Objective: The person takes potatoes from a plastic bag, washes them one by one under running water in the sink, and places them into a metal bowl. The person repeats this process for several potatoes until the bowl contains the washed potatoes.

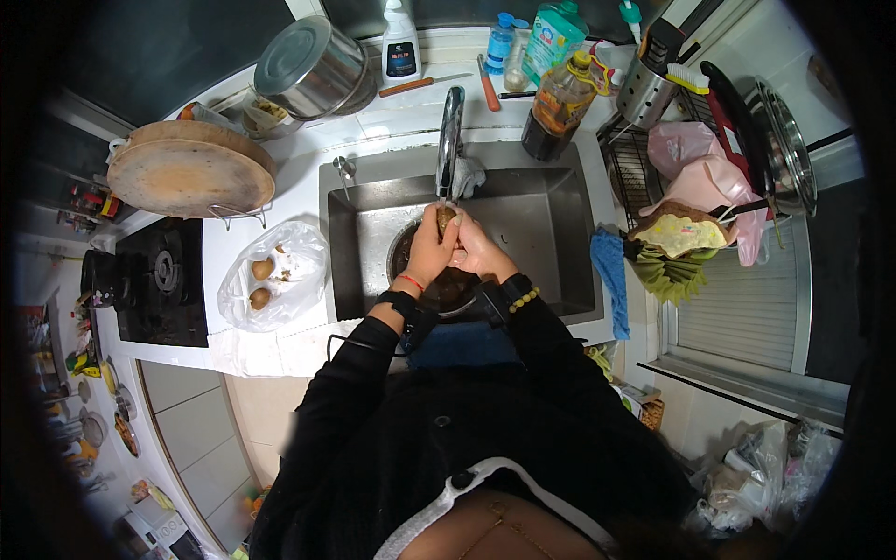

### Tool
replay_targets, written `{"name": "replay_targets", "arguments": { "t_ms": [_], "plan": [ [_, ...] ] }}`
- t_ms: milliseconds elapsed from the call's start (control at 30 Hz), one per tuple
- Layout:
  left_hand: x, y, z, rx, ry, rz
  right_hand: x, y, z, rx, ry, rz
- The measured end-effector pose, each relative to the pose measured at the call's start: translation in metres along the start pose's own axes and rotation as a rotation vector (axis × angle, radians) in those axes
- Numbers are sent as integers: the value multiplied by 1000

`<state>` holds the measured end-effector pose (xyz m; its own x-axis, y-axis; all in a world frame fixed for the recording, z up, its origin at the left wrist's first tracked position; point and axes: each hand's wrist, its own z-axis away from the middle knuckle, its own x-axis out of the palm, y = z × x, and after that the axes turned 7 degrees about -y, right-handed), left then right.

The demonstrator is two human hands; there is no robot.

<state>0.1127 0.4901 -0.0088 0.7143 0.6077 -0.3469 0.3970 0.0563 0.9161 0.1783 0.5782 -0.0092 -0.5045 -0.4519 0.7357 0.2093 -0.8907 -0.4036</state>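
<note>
Under the mouth of the chrome tap (450, 140), a brown, potato-like root vegetable (444, 219) sits between my two hands. My left hand (425, 248) grips it from the left. From the other side, my right hand (483, 246) closes around it, partly hiding it. Below them a round metal bowl (392, 260) stands in the stainless steel sink (553, 231) with dark contents that I cannot make out clearly. On the counter to the left, an open clear plastic bag (308, 245) holds two similar brown vegetables (262, 269) and some scraps.
A wooden chopping board (189, 171) and steel pot (315, 70) stand at the back left. Behind the sink lie a wood-handled knife (413, 86) and a red-handled tool (488, 87). An oil bottle (556, 105) stands at the sink's back right corner. A blue cloth (610, 276) hangs right.
</note>
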Motion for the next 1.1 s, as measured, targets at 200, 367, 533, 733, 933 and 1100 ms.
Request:
{"name": "replay_targets", "arguments": {
  "t_ms": [200,367,533,733,933,1100],
  "plan": [
    [-5,-11,-9,-744,-28,736,0,20,-6,-140,164,310],
    [-3,-27,-12,-622,-66,587,-3,27,-13,-127,191,207],
    [-3,-26,6,-29,-84,-3,-21,15,-24,9,80,-87],
    [-8,-25,-9,-545,-138,521,-24,20,-13,-23,-7,127],
    [4,-24,-12,-765,-76,702,-8,23,-11,-225,223,170],
    [0,-29,4,-91,-216,148,-18,24,-17,-151,121,-72]
  ]
}}
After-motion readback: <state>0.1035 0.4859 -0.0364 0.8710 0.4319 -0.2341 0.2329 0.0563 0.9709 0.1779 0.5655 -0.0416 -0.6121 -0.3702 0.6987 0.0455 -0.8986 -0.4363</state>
